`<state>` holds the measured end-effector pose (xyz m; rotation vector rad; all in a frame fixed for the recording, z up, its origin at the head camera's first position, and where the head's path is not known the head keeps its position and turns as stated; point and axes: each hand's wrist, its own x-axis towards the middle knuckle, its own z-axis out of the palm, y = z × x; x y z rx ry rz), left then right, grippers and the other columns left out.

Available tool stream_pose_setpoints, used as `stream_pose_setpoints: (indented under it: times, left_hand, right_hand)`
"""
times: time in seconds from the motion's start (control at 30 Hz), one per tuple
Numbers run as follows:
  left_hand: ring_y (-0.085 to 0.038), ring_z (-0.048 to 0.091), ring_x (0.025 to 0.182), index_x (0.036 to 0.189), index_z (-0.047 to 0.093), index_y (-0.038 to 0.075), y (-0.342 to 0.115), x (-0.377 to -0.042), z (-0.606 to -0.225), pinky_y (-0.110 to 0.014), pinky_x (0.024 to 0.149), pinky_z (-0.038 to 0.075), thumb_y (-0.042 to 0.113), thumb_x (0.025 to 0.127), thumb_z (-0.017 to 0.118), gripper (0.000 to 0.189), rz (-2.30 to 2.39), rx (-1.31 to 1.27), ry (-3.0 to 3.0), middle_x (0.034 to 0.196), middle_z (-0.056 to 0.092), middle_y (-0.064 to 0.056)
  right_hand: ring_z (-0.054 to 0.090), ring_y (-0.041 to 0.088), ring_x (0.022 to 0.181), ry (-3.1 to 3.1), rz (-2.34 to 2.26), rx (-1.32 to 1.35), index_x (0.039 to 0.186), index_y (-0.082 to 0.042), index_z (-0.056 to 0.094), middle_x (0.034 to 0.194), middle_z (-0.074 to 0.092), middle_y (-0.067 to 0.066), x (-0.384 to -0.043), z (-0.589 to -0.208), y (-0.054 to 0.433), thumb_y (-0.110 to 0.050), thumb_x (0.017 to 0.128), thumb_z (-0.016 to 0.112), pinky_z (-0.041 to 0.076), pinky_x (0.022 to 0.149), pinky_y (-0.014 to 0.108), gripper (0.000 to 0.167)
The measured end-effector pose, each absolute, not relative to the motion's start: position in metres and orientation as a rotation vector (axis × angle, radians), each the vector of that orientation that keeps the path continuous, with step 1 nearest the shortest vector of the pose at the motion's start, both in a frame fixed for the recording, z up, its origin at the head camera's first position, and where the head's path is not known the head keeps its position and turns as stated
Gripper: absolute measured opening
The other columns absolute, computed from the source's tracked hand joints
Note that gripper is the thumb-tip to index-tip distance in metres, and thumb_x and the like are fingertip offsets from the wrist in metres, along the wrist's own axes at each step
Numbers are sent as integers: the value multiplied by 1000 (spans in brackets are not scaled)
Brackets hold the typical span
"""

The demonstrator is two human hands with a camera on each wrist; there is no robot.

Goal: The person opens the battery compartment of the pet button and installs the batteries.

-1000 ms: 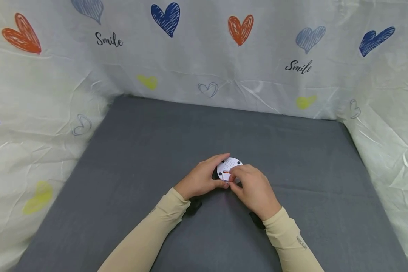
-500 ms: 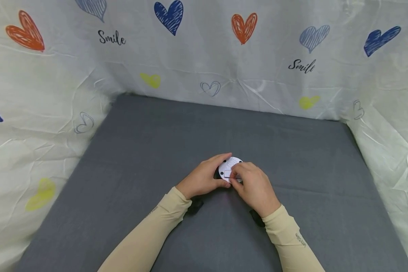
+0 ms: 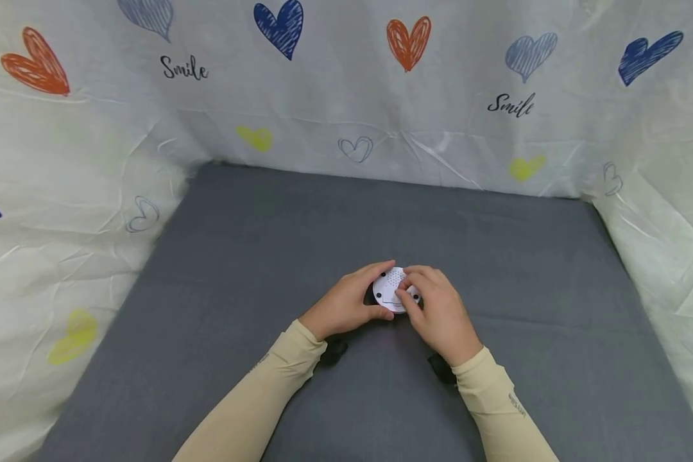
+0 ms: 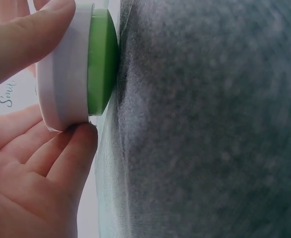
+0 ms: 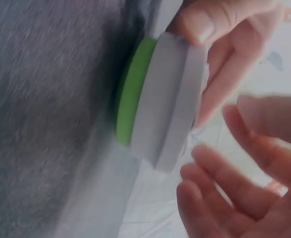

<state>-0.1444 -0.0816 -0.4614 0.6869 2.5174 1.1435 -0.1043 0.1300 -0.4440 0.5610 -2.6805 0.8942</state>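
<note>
My left hand (image 3: 346, 300) grips a round white sound button (image 3: 384, 290) by its rim, thumb on the near side and fingers on the far side. Its perforated underside faces up, with black feet and the outline of a battery cover. In the left wrist view the button's green top (image 4: 103, 62) points down, close over the grey cloth. My right hand (image 3: 439, 311) hovers at the right side of the underside, partly covering it in the head view. From the right wrist, its fingers (image 5: 224, 173) look loosely bent and apart from the button, with nothing between them.
A grey cloth (image 3: 277, 231) covers the table. White sheets (image 3: 323, 83) printed with hearts and "Smile" hang behind it and on both sides. Dark straps (image 3: 333, 351) show under the wrists.
A red strip showed in the battery opening at first; a white cover then went over it, held by the right fingers. The right hand has now drawn slightly up and right off the cover.
</note>
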Motion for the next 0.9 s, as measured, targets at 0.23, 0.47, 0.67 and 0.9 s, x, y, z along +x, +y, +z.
stream_pose_setpoints:
  times: [0.23,0.47,0.67,0.9]
  left_hand:
    - [-24,44,159,170,36,24,-81,-145,-460,-48,127,42,30,91,89,96,1132,670,2508,173,42,-2]
    - [-24,45,158,170,37,21,-80,-144,-460,-47,128,42,31,92,89,94,1137,713,2516,173,43,-3]
    - [-25,46,157,170,37,18,-80,-145,-460,-47,128,42,31,92,88,94,1138,746,2523,172,44,-6]
    - [-24,46,157,170,37,18,-80,-144,-461,-47,128,41,31,93,88,93,1135,747,2522,172,44,-5]
  right_hand:
    - [72,30,104,-2764,995,365,117,-11,73,129,70,12,-108,-447,136,-13,100,77,63,90,47,18]
    - [70,27,93,-2812,1039,318,117,-11,71,127,70,12,-108,-450,135,-12,98,81,62,83,42,22]
    - [71,29,92,-2818,1089,305,114,-12,69,127,69,12,-107,-447,134,-14,96,84,62,83,43,23]
    - [69,27,92,-2818,1090,316,110,-12,67,127,68,11,-107,-447,134,-12,95,85,60,82,41,23]
